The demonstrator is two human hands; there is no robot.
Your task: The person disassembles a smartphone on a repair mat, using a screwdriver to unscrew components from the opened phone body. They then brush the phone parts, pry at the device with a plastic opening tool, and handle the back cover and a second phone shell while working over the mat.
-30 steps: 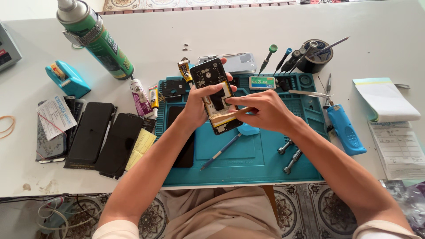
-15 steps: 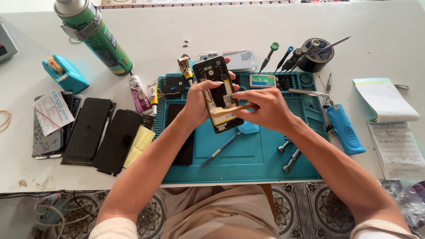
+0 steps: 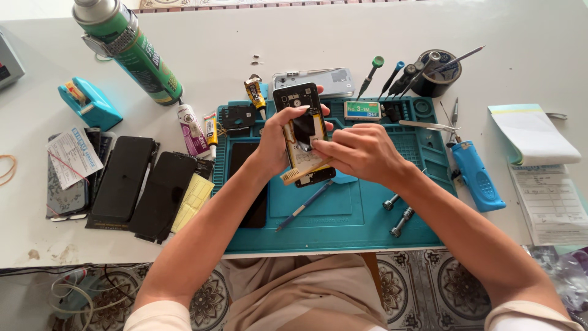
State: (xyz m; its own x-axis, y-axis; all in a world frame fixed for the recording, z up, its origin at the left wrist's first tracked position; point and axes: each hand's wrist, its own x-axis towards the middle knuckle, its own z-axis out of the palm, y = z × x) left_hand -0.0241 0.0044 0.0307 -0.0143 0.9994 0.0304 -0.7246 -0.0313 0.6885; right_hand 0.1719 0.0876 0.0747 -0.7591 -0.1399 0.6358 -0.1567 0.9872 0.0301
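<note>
My left hand grips an opened black phone from its left side, holding it above the teal work mat. The phone's insides face up. My right hand holds a small pale-bristled brush against the phone's lower half. Under my left forearm a dark phone screen lies flat on the mat. A blue-handled tool rests on the mat just below the hands.
A green spray can, a teal tape dispenser, glue tubes and dark phone panels sit left. Screwdrivers and a black tape roll stand behind the mat. A blue tool and notepad lie right.
The view has shifted slightly. Both hands stay on the phone; the brush in my right hand has moved a little across the phone's lower part.
</note>
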